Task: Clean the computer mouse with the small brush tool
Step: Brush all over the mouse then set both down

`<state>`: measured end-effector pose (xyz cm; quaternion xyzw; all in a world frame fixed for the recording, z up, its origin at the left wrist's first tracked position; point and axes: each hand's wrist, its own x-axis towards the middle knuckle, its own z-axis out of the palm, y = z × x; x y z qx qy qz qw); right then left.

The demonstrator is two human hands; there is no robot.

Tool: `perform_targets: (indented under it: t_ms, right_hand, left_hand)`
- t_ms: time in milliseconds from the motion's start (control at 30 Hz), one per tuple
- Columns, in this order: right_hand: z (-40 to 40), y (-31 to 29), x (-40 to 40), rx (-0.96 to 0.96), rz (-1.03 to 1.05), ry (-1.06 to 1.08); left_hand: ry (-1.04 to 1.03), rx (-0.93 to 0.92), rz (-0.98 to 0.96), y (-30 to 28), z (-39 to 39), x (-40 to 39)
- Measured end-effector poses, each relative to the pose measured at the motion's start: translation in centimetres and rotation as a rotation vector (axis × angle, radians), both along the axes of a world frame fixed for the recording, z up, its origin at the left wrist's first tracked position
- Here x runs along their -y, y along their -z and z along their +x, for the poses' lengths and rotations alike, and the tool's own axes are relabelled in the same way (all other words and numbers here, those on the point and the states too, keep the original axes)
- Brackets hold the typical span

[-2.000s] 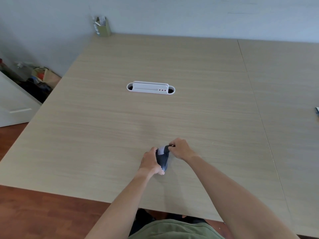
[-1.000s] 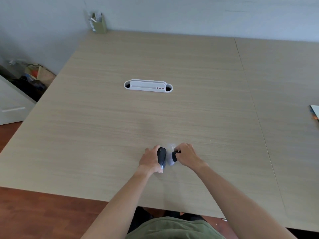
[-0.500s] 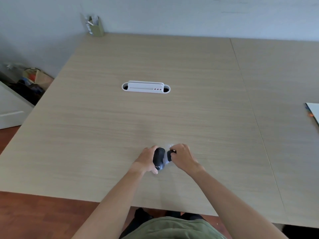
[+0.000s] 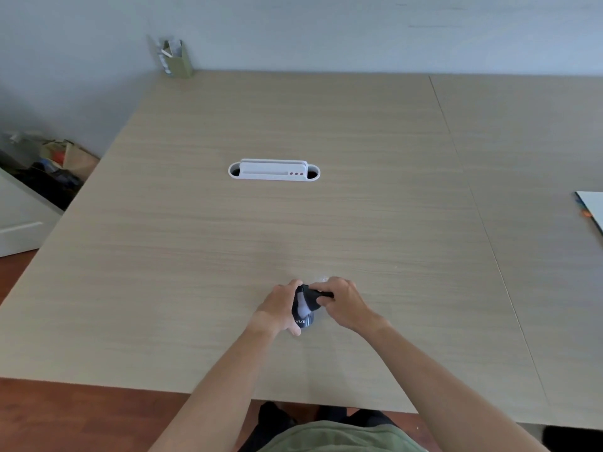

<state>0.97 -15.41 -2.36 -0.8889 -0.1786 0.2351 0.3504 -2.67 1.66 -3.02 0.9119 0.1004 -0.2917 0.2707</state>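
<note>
A dark computer mouse (image 4: 305, 316) sits on the wooden table (image 4: 293, 223) near its front edge. My left hand (image 4: 279, 306) grips the mouse from its left side. My right hand (image 4: 341, 301) pinches a small black brush tool (image 4: 321, 295), whose pale bristles lie across the top of the mouse. Both hands cover most of the mouse and the brush handle.
A white cable grommet (image 4: 274, 170) is set into the middle of the table. A green pen holder (image 4: 174, 58) stands at the far left corner by the wall. White paper (image 4: 592, 208) lies at the right edge. Bags (image 4: 55, 164) sit on the floor at left.
The brush in my right hand went from beside the mouse, on its right, back onto the top of the mouse. My left hand kept its hold on the mouse.
</note>
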Motion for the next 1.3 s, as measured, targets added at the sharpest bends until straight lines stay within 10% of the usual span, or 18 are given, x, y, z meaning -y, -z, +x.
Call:
perform_targets:
  t_ms: [1300]
  right_hand:
    - [1.6, -0.2, -0.4, -0.013, -0.071, 0.209]
  left_hand:
    - [-0.064, 0.009, -0.046, -0.4, 0.5, 1.3]
